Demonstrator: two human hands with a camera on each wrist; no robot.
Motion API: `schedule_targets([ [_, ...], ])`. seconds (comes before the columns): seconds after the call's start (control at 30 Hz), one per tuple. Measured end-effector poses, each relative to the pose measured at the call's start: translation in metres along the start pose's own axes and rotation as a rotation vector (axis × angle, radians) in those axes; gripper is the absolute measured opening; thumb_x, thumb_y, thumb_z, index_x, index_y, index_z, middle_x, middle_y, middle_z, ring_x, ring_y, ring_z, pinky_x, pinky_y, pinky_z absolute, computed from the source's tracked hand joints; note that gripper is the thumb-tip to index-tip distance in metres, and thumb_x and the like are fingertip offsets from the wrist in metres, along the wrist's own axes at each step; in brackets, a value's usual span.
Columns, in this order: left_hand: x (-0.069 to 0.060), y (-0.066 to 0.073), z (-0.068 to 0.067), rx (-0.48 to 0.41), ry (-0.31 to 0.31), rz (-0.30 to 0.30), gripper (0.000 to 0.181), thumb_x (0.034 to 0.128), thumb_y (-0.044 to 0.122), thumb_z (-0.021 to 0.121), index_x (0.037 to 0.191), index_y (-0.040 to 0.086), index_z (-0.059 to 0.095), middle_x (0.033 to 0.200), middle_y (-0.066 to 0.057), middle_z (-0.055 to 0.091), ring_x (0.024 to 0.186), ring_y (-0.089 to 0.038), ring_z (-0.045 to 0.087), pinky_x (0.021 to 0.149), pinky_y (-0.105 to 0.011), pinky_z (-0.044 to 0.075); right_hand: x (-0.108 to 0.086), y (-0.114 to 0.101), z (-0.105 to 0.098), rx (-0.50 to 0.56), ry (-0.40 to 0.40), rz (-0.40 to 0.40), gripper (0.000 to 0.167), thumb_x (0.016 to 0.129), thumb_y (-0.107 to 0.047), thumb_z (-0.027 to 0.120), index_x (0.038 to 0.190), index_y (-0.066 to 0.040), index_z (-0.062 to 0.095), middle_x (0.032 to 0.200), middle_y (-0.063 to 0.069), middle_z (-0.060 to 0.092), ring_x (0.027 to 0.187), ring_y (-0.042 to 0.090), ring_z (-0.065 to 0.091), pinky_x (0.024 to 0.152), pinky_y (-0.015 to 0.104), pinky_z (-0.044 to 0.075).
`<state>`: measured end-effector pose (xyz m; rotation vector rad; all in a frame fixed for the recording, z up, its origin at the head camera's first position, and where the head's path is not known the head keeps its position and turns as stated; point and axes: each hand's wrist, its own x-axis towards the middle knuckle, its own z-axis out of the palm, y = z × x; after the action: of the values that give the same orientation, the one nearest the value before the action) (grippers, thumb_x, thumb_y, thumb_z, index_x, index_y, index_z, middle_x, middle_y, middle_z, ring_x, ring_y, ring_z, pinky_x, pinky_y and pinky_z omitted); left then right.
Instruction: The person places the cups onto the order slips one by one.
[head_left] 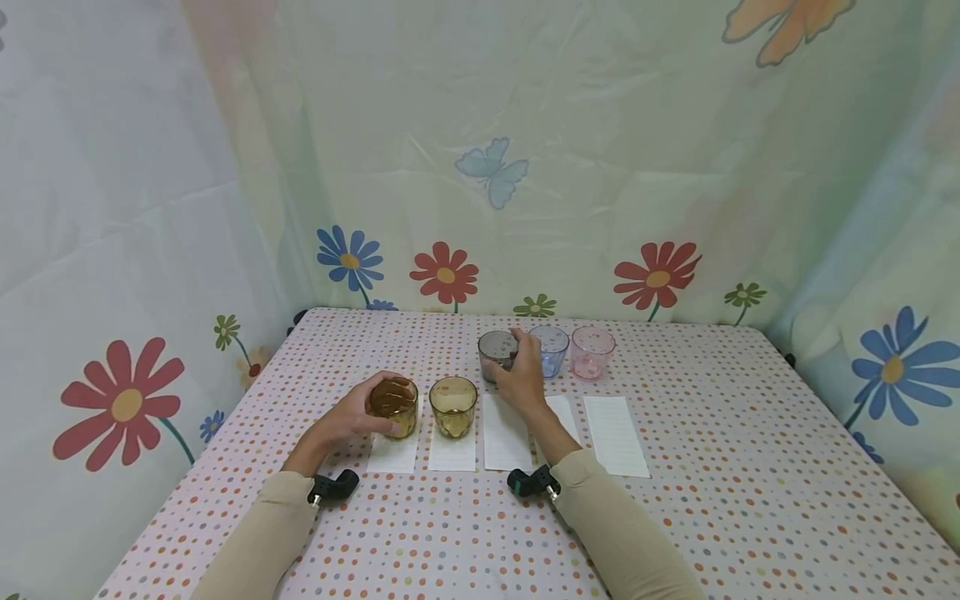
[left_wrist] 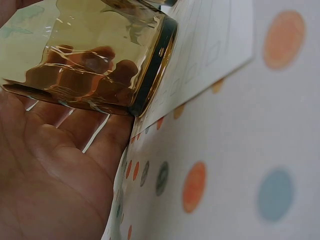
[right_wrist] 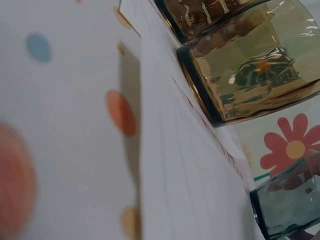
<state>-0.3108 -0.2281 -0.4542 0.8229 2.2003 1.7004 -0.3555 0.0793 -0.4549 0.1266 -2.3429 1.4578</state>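
My left hand [head_left: 351,415] grips an amber glass tumbler [head_left: 403,422] from its left side, thumb in front. In the left wrist view the fingers show through the tumbler's amber wall [left_wrist: 85,60], and its base is at a paper sheet. Just right of it stands a second amber tumbler [head_left: 453,407], untouched. My right hand [head_left: 527,382] holds a grey glass tumbler [head_left: 493,343] at the back, thumb in front and fingers on its right side. Part of the grey tumbler [right_wrist: 285,202] shows at the lower right of the right wrist view.
A blue tumbler [head_left: 553,357] and a pink tumbler [head_left: 592,357] stand right of the grey one. Several white lined paper sheets [head_left: 617,437] lie in a row on the dotted tablecloth [head_left: 712,450]. A flowered curtain [head_left: 570,208] hangs behind the table.
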Motion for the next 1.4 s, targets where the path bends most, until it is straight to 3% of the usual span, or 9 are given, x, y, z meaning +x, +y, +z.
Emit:
schedule_targets([
  [0.33,0.0,-0.001,0.001,0.012,0.008,-0.012,0.075,0.0808,0.006,0.078,0.147,0.006,0.043,0.14,-0.021,0.056,0.129,-0.039,0.054,0.107,-0.047,0.045,-0.004,-0.003,0.001,-0.047,-0.021,0.034,0.089,0.086,-0.026,0.082,0.156,-0.004,0.032,0.151,0.021,0.037,0.133,0.041,0.045,0.111,0.055,0.039],
  [0.63,0.001,0.0,-0.001,0.011,0.004,-0.007,0.075,0.0807,0.005,0.077,0.147,0.004,0.042,0.14,-0.022,0.055,0.13,-0.04,0.053,0.108,-0.048,0.045,-0.004,-0.006,0.0,-0.061,-0.07,0.061,0.088,0.089,-0.029,0.077,0.157,-0.001,0.029,0.153,0.026,0.039,0.139,0.043,0.041,0.114,0.057,0.035],
  [1.1,0.0,0.0,0.0,0.009,-0.004,0.002,0.075,0.0815,0.004,0.076,0.148,0.004,0.041,0.141,-0.022,0.054,0.131,-0.04,0.052,0.108,-0.045,0.045,-0.003,-0.003,0.001,-0.02,-0.084,0.075,0.088,0.09,-0.028,0.075,0.158,-0.002,0.025,0.158,0.023,0.033,0.145,0.042,0.034,0.116,0.056,0.032],
  [1.4,0.0,-0.001,0.0,0.008,-0.001,0.008,0.075,0.0808,0.004,0.077,0.147,0.003,0.042,0.14,-0.023,0.054,0.131,-0.039,0.053,0.108,-0.046,0.045,-0.004,0.002,0.002,0.033,-0.105,0.092,0.088,0.091,-0.029,0.075,0.158,-0.004,0.025,0.155,0.022,0.038,0.14,0.042,0.04,0.113,0.056,0.035],
])
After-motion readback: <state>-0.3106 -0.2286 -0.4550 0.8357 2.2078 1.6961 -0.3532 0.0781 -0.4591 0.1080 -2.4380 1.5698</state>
